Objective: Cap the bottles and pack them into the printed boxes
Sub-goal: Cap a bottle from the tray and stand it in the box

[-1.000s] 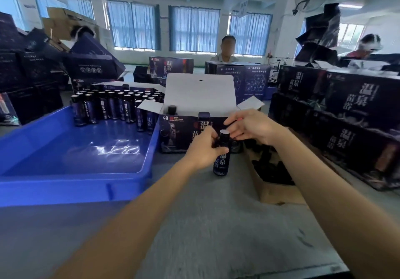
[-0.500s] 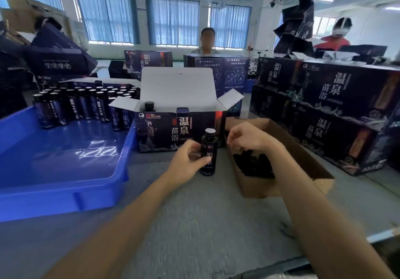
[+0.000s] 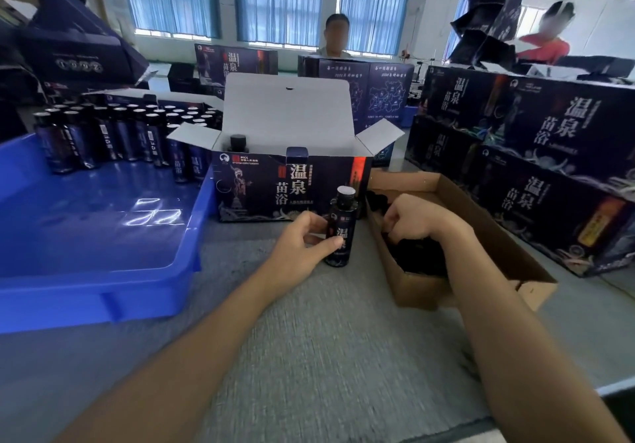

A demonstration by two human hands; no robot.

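The small dark glossy bottle point(image 3: 343, 226) stands upright on the grey table point(image 3: 326, 339), its pale top above the grip. The left hand point(image 3: 302, 246) pinches its lower body, thumb in front and fingers curled behind. It looks light, rigid and slick, so it may tip; a low hold suits capping. Right of the grip, the right hand point(image 3: 415, 219) curls into black caps point(image 3: 417, 262) in a brown cardboard tray point(image 3: 422, 291); whether it holds one I cannot tell.

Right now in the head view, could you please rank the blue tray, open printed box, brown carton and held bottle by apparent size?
1. blue tray
2. open printed box, lid raised
3. brown carton; unsure against the box, since it lies nearer
4. held bottle
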